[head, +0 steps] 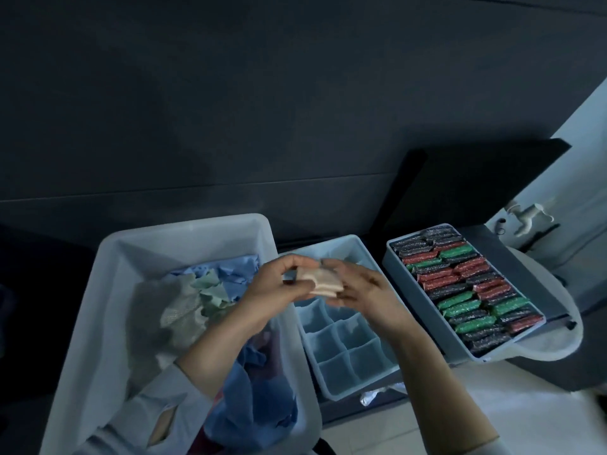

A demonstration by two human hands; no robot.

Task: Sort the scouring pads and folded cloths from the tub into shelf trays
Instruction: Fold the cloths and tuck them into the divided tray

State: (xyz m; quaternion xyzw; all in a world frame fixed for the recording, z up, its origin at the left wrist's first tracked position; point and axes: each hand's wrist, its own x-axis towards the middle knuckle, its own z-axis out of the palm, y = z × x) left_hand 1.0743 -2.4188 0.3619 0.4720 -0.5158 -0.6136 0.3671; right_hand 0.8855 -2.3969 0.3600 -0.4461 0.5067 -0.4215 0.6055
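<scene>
Dim room, dark wall (230,93) at 12 o'clock, pale floor (542,415) at 5. Faces hidden, scene blurred. One tub (108,290) of crumpled cloths at 8; two trays: divided tray (341,336) centre, mostly bare, scouring-pad tray (466,287) at 3, pads too packed to count. Left hand (266,290) and right hand (364,290) both pinching one folded peach cloth (323,281) above the divided tray's far end

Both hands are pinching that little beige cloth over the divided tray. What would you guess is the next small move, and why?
Probably lowering the folded beige cloth into a compartment of the divided tray. The left hand and right hand hold it already folded, directly above that tray, whose visible cells look empty, while the tray of scouring pads on the right looks full.
</scene>
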